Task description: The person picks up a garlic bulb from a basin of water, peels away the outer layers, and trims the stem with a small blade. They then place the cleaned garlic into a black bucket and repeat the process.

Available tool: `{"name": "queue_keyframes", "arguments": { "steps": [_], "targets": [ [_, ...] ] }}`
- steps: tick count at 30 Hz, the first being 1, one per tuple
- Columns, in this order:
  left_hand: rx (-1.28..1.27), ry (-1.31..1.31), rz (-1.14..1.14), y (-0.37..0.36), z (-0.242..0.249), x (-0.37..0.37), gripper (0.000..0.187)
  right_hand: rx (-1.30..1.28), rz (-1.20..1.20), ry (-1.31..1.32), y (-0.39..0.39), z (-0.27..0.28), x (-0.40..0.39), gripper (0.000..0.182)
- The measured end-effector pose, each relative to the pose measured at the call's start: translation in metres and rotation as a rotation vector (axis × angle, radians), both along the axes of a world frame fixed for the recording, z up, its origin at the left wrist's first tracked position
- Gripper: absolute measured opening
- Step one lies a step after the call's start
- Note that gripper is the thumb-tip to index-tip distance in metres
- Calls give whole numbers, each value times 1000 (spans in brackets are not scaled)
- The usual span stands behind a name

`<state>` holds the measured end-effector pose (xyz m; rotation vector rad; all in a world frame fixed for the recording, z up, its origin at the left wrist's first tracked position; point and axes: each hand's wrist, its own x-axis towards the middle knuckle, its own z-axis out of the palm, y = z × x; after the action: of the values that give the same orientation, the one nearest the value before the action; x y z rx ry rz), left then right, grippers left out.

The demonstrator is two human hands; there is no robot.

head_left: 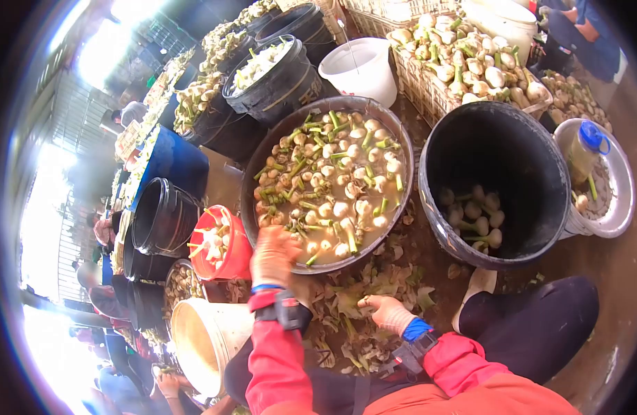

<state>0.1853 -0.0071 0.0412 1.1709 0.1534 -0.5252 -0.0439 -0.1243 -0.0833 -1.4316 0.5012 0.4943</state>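
My left hand (274, 254), gloved, reaches over the near-left rim of a wide round basin (247, 207). Its fingers are blurred, so what they touch does not show. In the basin, many garlic bulbs (341, 208) with cut green stems float in cloudy brown water. My right hand (391, 313), also gloved, is closed above a heap of peeled leaves and skins (346, 297) on the ground. A small dark tip shows at its fingers, but what it is cannot be made out.
A large black bucket (436, 221) at right holds several cleaned bulbs. A red bucket (244, 259), a cream bucket (194, 339) and a white bucket (363, 72) surround the basin. Behind stands a garlic-filled wicker basket (418, 93). A blue-capped bottle (584, 155) sits in a white container. Other people work at left.
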Motion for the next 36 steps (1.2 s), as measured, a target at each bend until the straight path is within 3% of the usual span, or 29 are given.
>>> {"name": "queue_keyframes", "arguments": {
  "steps": [1, 2, 3, 5, 7, 8, 9, 11, 12, 13, 15, 18, 22, 23, 25, 26, 29, 33, 35, 36],
  "targets": [
    [267, 82, -90, -26, -11, -10, 22, 3, -1, 61, -7, 18, 0, 54],
    [373, 177, -314, -34, -39, -3, 20, 3, -1, 60, -10, 20, 1, 54],
    [626, 172, -475, -45, -68, 3, 30, 1, -29, 64, -11, 19, 2, 50],
    [1308, -269, -809, -55, -148, 28, 61, -3, -65, 69, -10, 5, 3, 47],
    [1339, -188, -931, -76, -144, 20, 68, 10, -207, -59, -3, -20, 2, 40],
    [1408, -283, -913, -91, -117, 5, 74, -2, -262, -73, -7, -8, 4, 30],
    [1409, -288, -933, -92, -125, 6, 74, 2, -279, -66, -12, -4, 7, 30],
    [1142, -488, -885, -82, -144, 8, 58, 134, -396, -51, -17, 1, 10, 24],
    [836, -165, -791, -87, -128, 1, 47, 258, -521, -84, -18, 0, 13, 21],
    [758, -113, -754, -86, -110, -7, 38, 267, -524, -79, -18, -2, 13, 21],
    [557, -85, -685, -83, -77, -24, 39, 299, -792, -248, -24, 0, 17, 26],
    [463, -81, -597, -63, -48, -48, 43, 216, -905, -437, -36, 32, 19, 32],
    [346, -38, -618, -50, -6, -110, 54, 183, -764, -464, -36, 69, 11, 42],
    [373, -96, -637, -47, -4, -125, 61, 182, -764, -466, -36, 71, 8, 42],
    [555, -589, -746, -41, -13, -140, 70, 132, -677, -492, -33, 70, 4, 43],
    [842, -848, -689, -31, -22, -150, 78, -20, -635, -508, -27, 51, 5, 41],
    [1125, -891, -544, -31, -10, -183, 75, -35, -613, -466, -19, 58, 0, 38],
    [1282, -1004, -588, -22, -13, -195, 76, -138, -558, -357, -15, 63, -3, 35],
    [595, -572, -468, -16, -18, -193, 81, -67, -538, -394, -23, 73, -7, 34],
    [344, -294, -381, -15, -6, -196, 81, 98, -529, -434, -27, 76, -8, 34]
  ]
}}
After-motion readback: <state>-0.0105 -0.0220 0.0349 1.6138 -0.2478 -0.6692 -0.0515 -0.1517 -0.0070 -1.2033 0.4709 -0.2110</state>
